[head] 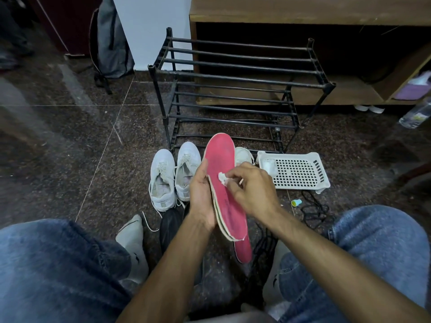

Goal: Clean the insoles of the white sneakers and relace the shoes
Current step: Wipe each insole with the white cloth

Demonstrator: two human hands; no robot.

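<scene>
From the head camera, looking down between two knees in blue jeans, the dark speckled stone floor (70,159) carries everything. Two pink foam insoles with pale edges show: one (222,173) is held up on a slant in front of the person, toe end pointing away, and a second pink insole (242,249) lies below and behind its heel end; whether it rests on the floor I cannot tell. A stack of thin pale layers sits under the held insole's edge. The left hand (201,194) grips that insole along its left edge, thumb side up, fingers wrapped behind, forearm rising from the bottom of the frame. The right hand (253,188) reaches in from the right, its fingers curled and pinching a small crumpled white wipe (222,178) against the pink surface near the middle of the insole.

Two white laced sneakers (173,176) stand side by side on the floor just left of the hands, toes away; part of a third white shoe (243,155) peeks out behind the insole. One black tube shoe rack (233,89) stands beyond them. One white perforated plastic tray (296,170) lies to the right, with one small blue and yellow cap (296,202) and a black lace (313,209) near its front edge.
</scene>
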